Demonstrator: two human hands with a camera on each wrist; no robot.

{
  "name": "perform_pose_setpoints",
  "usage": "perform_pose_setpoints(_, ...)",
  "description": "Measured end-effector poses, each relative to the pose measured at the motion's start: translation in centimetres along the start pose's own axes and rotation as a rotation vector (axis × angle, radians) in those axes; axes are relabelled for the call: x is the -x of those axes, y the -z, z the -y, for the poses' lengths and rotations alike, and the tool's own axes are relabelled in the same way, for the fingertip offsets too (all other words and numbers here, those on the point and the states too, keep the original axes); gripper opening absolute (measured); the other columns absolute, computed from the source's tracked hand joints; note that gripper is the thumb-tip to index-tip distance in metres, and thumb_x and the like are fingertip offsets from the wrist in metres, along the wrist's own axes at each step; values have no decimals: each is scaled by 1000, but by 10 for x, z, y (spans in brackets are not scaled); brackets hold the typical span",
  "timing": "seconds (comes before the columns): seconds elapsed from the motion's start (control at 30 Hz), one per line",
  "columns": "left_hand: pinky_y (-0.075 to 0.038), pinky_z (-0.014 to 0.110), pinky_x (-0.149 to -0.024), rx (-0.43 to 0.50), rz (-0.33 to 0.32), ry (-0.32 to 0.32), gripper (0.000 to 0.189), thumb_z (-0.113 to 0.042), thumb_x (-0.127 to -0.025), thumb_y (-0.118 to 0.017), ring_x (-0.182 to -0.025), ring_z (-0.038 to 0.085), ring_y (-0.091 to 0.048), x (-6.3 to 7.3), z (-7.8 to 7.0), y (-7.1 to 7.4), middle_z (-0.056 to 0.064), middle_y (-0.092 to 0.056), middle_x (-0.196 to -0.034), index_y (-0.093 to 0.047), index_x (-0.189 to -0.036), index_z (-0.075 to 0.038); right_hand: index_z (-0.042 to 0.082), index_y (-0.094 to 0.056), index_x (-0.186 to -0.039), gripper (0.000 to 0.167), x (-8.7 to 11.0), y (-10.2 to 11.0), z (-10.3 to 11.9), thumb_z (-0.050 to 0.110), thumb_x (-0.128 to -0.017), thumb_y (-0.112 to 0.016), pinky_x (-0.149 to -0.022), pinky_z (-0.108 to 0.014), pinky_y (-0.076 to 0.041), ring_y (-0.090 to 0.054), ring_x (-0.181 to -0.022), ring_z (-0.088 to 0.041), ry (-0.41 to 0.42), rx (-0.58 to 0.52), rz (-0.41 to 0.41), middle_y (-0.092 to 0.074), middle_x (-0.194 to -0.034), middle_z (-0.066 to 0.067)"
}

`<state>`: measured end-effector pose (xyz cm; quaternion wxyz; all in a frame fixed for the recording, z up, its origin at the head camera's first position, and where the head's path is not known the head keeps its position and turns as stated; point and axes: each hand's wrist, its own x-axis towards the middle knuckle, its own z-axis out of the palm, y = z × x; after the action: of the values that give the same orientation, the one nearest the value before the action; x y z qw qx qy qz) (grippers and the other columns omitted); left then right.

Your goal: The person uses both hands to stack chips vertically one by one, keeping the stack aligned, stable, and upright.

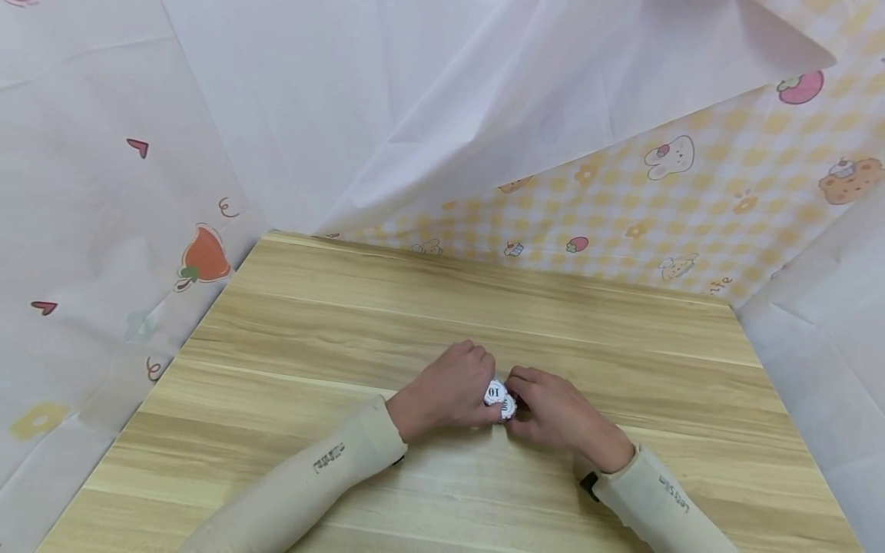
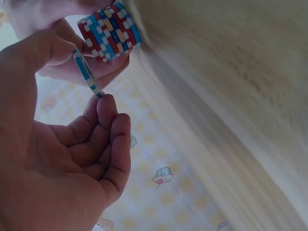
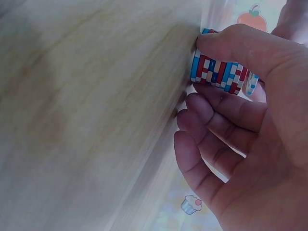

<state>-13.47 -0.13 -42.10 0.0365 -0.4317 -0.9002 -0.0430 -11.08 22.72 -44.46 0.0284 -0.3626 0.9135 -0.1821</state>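
Between thumb and a fingertip, my left hand (image 1: 451,388) pinches a single poker chip (image 1: 494,392) marked 10, its blue-and-white edge turned to the left wrist view. The other left fingers curl beneath it. My right hand (image 1: 558,411) grips a stack of poker chips (image 3: 216,72) by thumb and index finger, low over the table. Red, blue and white bands run round the stack's edge. In the left wrist view the single chip (image 2: 86,73) stands tilted, just off the end of the stack (image 2: 109,32). From the head view it partly covers the stack's top chip.
Both hands are over the middle of a wood-grain table (image 1: 332,322). White cloth (image 1: 415,92) and a yellow checked cloth (image 1: 622,207) with cartoon prints hang behind it. More printed sheeting (image 1: 104,192) stands along the left side. Each sleeve has a dark band at the wrist.
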Motion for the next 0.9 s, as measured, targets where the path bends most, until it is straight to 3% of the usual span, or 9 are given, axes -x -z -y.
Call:
perform_pose_setpoints(0.27, -47, 30, -80, -75, 3, -44, 45, -57, -98, -66, -77, 12, -54, -2, -8, -5, -4, -61, -82, -65, -89, -14, 12, -74, -107, 25, 0, 1, 1, 14, -85, -84, -69, -27, -50, -50, -80, -4, -4, 20, 3, -57, -96, 11)
perform_pose_setpoints(0.9, -47, 29, -76, -88, -31, -35, 44, -59, -98, -68, -77, 12, -57, -3, -13, -12, -4, -63, -82, -65, -88, -16, 13, -72, -105, 22, 0, 1, 3, 12, -85, -82, -69, -27, -49, -49, -79, -5, 2, 18, 1, -55, -95, 11)
